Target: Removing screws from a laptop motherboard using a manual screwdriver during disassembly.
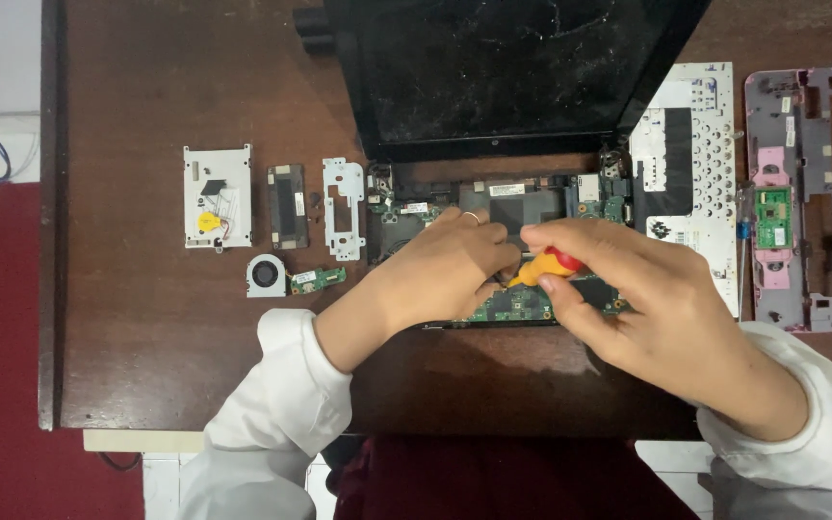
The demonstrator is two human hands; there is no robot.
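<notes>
Red and yellow, that's the screwdriver, pinched between thumb and fingers of the right hand, its tip angled down at the green motherboard inside the opened laptop. The left hand rests curled on the board just beside the tip, fingers bent, gripping nothing that shows. The laptop sits mid-table, its dusty black screen tilted back. Left of it lie removed parts in a row: a white cover plate, a dark module, a metal bracket, a small fan. To the right, a white keyboard backing and a purple frame on the brown wooden table.
</notes>
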